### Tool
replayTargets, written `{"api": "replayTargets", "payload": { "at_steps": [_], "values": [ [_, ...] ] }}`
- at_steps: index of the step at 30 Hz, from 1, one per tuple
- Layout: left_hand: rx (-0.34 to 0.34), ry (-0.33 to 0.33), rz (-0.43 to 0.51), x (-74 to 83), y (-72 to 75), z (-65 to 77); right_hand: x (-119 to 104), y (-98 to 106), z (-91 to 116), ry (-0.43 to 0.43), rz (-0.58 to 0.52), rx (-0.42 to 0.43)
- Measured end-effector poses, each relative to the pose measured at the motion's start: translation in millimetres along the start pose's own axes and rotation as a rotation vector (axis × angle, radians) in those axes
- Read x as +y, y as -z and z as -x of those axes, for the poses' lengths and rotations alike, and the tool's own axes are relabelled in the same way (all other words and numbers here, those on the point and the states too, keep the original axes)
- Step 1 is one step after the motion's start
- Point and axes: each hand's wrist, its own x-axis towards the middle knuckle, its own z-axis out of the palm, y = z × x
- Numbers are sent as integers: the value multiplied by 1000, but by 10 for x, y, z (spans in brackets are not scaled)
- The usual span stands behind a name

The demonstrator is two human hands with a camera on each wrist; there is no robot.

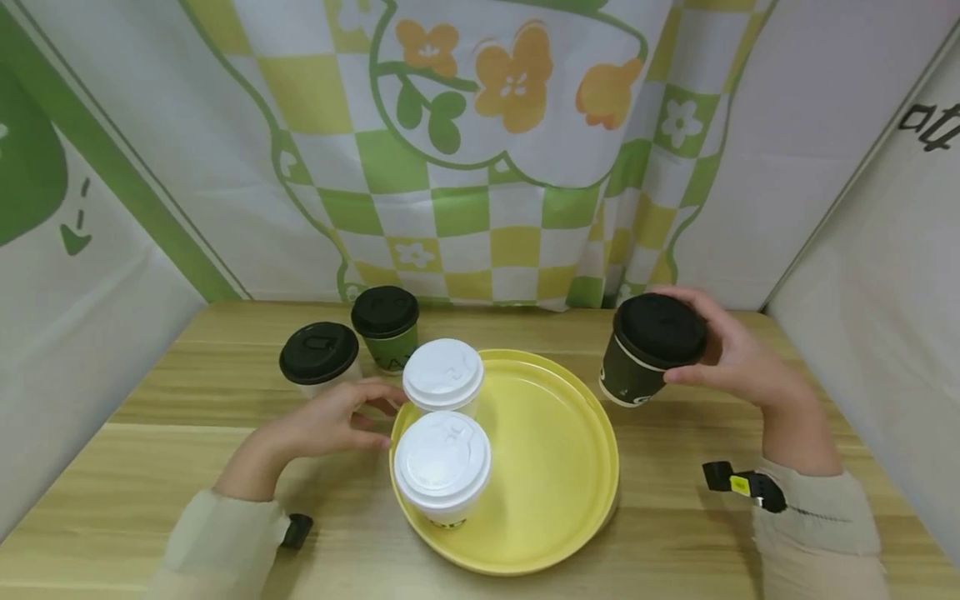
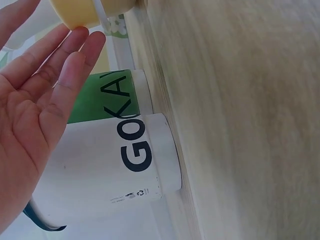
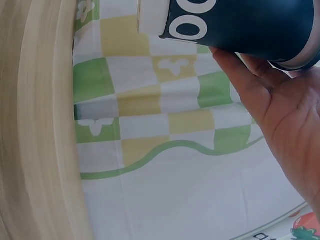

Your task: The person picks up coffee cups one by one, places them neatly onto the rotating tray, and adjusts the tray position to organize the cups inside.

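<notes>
My right hand (image 1: 742,358) holds a dark paper coffee cup (image 1: 633,367) with a black lid, raised off the table and right of the yellow round tray (image 1: 551,467). Two cups with white lids stand at the tray's left side: a nearer cup (image 1: 442,467) and a farther cup (image 1: 442,375). My left hand (image 1: 333,421) is at the tray's left rim with its fingers extended; in the left wrist view its fingertips appear to touch the tray's side (image 2: 82,12). Its palm faces the camera and holds nothing.
Behind my left hand stand a white cup (image 2: 95,167) with a black lid and a green cup (image 1: 390,350) with a black lid. A checkered, flowered curtain (image 1: 465,208) hangs at the back edge of the wooden table (image 1: 667,517). White fabric walls flank both sides.
</notes>
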Motion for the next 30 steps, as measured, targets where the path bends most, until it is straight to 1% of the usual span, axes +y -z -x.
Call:
{"api": "replayTargets", "payload": {
  "at_steps": [5,12,18,21,24,30],
  "values": [
    [-4,-34,26,-16,13,-19,-62,-51,-26,5,31,-17],
    [-12,-36,70,-55,11,-30,-118,-140,-92,9,60,-53],
    [-18,-43,103,-87,4,-51,-138,-218,-139,37,91,-100],
    [-24,-46,116,-97,4,-58,-158,-266,-158,43,89,-112],
    [-28,-44,124,-100,6,-63,-177,-319,-178,60,76,-123],
    [-37,-37,121,-93,13,-73,-180,-418,-220,146,36,-161]
  ]
}}
